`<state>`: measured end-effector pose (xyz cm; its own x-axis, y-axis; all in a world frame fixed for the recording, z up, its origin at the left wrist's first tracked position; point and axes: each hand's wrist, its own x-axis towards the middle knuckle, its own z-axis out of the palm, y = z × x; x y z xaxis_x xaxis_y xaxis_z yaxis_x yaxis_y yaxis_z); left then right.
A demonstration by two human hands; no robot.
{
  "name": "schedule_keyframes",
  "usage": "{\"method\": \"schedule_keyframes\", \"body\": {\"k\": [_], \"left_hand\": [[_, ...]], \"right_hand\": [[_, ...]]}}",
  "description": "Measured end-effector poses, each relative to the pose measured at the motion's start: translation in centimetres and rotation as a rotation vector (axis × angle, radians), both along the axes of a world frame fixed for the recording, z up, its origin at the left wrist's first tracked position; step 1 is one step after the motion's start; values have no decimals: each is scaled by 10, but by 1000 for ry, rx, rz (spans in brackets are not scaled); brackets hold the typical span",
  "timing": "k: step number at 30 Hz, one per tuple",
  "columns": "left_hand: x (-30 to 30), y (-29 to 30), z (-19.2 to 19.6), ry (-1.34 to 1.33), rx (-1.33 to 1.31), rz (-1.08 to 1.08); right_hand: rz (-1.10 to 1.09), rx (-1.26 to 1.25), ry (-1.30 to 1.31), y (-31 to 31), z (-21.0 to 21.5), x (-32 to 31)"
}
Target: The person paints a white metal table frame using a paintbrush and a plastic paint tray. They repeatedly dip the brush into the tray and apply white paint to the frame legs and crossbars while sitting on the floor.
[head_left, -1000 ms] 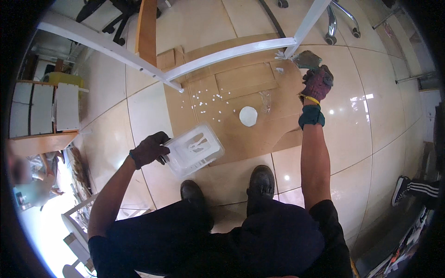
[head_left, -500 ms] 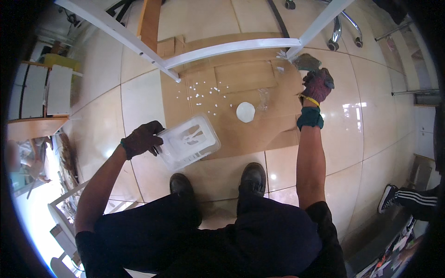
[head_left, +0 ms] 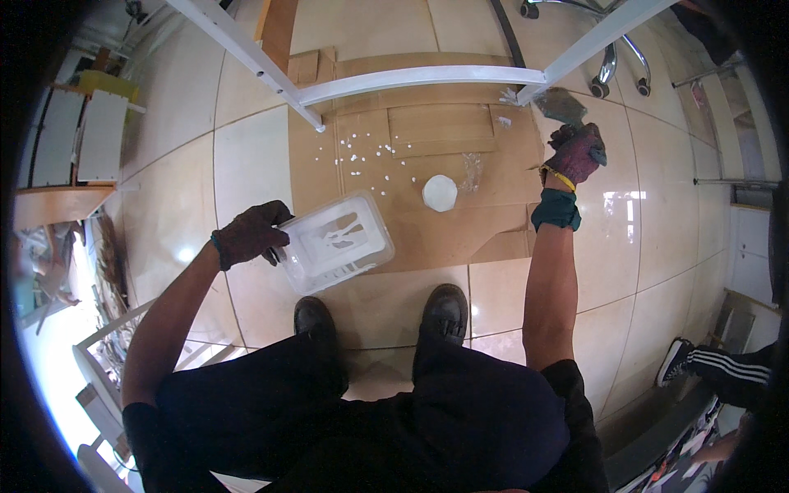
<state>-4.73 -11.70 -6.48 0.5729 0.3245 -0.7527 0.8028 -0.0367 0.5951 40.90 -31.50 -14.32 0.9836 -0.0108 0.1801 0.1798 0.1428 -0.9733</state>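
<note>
My left hand (head_left: 251,236), in a dark glove, is closed on the left rim of a translucent plastic tub (head_left: 306,274) with white liquid inside, tilted above the cardboard's near edge. Out to the right, my right hand (head_left: 578,154), in a dark reddish glove with a green cuff, is closed around a flat grey-green piece (head_left: 562,108); its exact kind is unclear. That piece meets the lower end of a white metal frame (head_left: 427,80). A white round patch or disc (head_left: 440,193) lies on the cardboard (head_left: 485,228) between my hands.
White drops (head_left: 355,158) and a crumpled clear plastic scrap (head_left: 471,172) lie on the cardboard. A chair base with casters (head_left: 604,78) stands far right. At left is a cabinet (head_left: 74,148). Another person's striped trouser leg and shoe (head_left: 675,361) show at lower right.
The view has shifted slightly, moving the frame and cardboard a little to the right. Both hands keep nearly the same places and grips; the right hand looks slightly turned.
</note>
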Motion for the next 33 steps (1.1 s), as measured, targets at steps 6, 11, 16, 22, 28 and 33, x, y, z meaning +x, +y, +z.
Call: {"method": "schedule_keyframes", "body": {"k": [6,11,16,22,28,33], "left_hand": [[-3,1,0,-3,-62,48],[1,1,2,5,26,-46],[5,-3,11,47,88,-77],[-3,-5,11,-2,-46,67],[0,-3,7,10,-21,33],[2,-5,6,12,-30,43]], "right_hand": [[-15,22,124,-4,14,-10],[39,-59,126,-2,-8,-3],[50,58,-41,7,7,5],[14,76,23,-11,22,-11],[108,-14,87,-2,1,-5],[10,57,14,5,5,-2]]}}
